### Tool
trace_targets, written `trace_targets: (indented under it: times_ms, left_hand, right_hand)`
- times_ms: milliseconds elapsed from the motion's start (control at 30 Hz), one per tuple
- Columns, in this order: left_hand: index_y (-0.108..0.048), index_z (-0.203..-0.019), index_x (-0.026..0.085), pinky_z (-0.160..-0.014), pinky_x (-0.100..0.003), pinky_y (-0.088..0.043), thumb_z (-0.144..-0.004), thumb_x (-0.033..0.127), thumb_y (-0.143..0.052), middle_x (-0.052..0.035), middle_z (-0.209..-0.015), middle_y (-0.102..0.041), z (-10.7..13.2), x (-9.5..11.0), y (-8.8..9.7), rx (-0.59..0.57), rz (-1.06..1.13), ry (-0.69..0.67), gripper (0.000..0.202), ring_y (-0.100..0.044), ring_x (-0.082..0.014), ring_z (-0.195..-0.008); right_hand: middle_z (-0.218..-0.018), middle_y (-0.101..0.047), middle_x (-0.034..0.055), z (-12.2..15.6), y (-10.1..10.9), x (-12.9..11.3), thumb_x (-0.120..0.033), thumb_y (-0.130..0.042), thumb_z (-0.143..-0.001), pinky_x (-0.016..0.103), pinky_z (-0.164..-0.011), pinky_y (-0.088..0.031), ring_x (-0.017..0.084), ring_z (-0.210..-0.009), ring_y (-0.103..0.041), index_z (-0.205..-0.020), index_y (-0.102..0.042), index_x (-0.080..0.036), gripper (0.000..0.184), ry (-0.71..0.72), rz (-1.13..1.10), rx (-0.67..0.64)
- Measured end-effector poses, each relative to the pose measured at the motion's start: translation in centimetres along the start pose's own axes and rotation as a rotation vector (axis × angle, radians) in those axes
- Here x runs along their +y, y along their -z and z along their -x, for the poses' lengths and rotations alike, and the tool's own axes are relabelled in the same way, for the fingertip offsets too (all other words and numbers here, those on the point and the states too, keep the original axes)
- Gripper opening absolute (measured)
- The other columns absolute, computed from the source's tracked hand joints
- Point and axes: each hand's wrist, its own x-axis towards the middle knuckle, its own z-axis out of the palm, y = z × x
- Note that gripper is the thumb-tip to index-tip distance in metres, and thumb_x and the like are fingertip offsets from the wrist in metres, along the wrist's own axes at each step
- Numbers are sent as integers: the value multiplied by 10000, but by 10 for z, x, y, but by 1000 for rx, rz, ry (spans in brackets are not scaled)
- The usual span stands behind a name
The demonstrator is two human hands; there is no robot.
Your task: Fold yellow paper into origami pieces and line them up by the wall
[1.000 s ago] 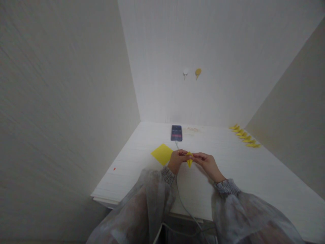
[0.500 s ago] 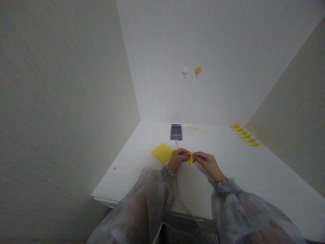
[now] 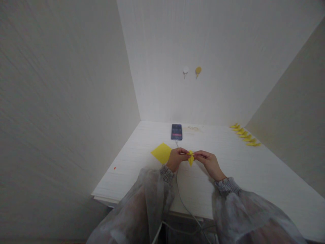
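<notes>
Between my two hands is a small piece of folded yellow paper (image 3: 191, 160), held just above the table with a point hanging downward. My left hand (image 3: 177, 158) pinches its left side between thumb and fingers. On the right side, the fingertips of my right hand (image 3: 208, 163) are closed on the paper's edge. A flat sheet of yellow paper (image 3: 161, 152) lies turned like a diamond beside my left hand, which covers its right corner. Several folded yellow paper pieces (image 3: 245, 136) stand in a slanting row at the table's right side.
A phone (image 3: 176, 132) lies near the back wall, with a pale cable (image 3: 180, 196) running from it toward the front edge. White and yellow hooks (image 3: 198, 70) hang on the wall. A small red bit (image 3: 114, 168) rests on the table (image 3: 137, 183) at left.
The folded paper has turned slightly in my fingers, and its upper part now looks flatter and wider. Both hands stay nearly in place.
</notes>
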Motion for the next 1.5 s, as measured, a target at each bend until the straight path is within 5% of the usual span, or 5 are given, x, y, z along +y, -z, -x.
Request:
trace_targets:
  times_ms: [567,833,1033,1267,1500]
  left_hand:
    - [-579,-710,110,-612,-259,-449,-472,275,-724,-33,-686,-630,-2,-3,-1,-43,-40,-14,324,-573,-122,-609]
    - [-594,-682,110,-579,-242,-442,-467,294,-721,-30,-653,-626,-1,-3,-3,27,-105,-16,311,-559,-113,-577]
    - [-591,-678,108,-602,-254,-445,-455,274,-728,-31,-651,-630,1,-2,-4,48,-61,1,310,-566,-116,-582]
    - [-614,-731,116,-656,-271,-439,-490,228,-702,-38,-699,-641,1,1,-4,-61,22,-36,279,-574,-130,-639]
    - [-639,-681,116,-653,-273,-443,-513,137,-628,-25,-652,-631,-1,-3,-4,2,66,-14,170,-562,-121,-617]
  right_hand:
    - [-652,-658,37,0,-2,5,-353,-650,-596,316,-612,-510,168,-605,-615,-718,-626,-171,220,-15,-3,36]
    - [-635,-645,31,-1,-6,5,-387,-663,-564,282,-573,-498,154,-579,-600,-726,-630,-162,279,-28,-4,21]
    - [-621,-635,10,1,-6,3,-310,-677,-566,270,-590,-481,144,-587,-588,-680,-630,-171,187,-34,-49,18]
    - [-672,-627,5,0,-1,9,-236,-638,-620,272,-637,-466,144,-642,-580,-696,-639,-186,91,28,-115,22]
    - [-677,-624,-6,0,-1,9,-200,-616,-624,258,-644,-451,136,-655,-574,-694,-640,-196,74,49,-107,38]
